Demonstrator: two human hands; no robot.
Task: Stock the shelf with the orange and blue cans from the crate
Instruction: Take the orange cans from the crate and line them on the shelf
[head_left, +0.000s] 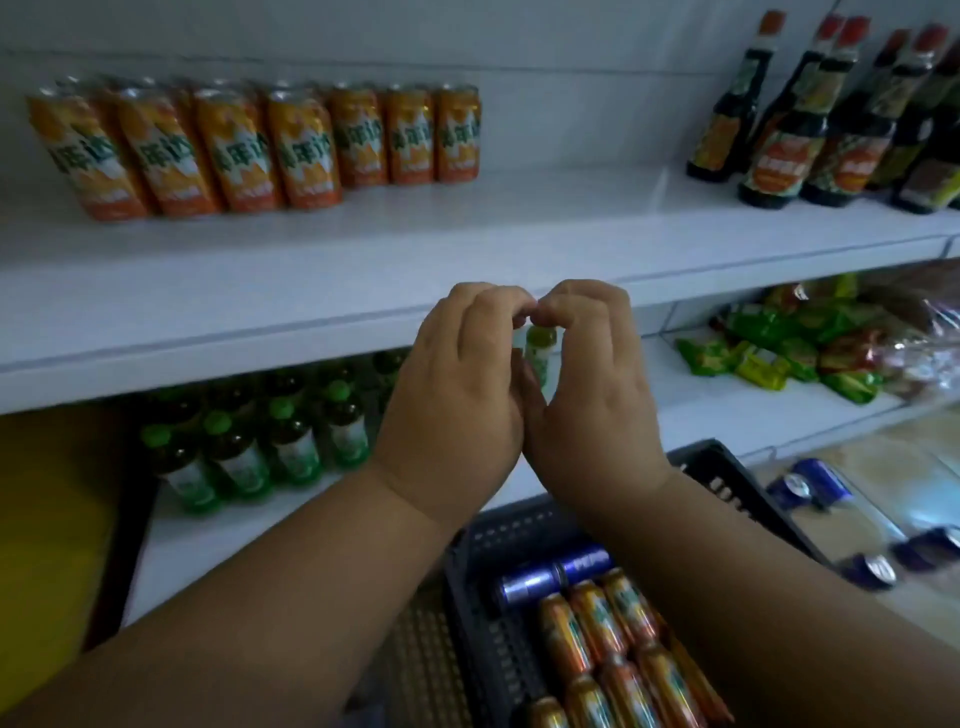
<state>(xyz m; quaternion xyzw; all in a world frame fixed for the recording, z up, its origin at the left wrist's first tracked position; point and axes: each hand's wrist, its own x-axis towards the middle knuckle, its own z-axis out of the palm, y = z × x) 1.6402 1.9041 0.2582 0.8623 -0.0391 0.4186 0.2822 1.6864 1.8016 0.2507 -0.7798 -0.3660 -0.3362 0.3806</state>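
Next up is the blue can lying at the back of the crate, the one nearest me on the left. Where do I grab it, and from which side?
Take the blue can around its middle from above. It lies on its side with the rounded wall up and open air over it. The crate wall blocks the left end, a second blue can blocks the right end, and orange cans crowd the near side.

White upper shelf (467, 249): orange cans (249, 145) upright in rows at its left end, dark bottles (810, 114) at its right end. Lower shelf (727, 410): green-capped bottles (249, 447) at left, green snack packets (789, 348) at right.
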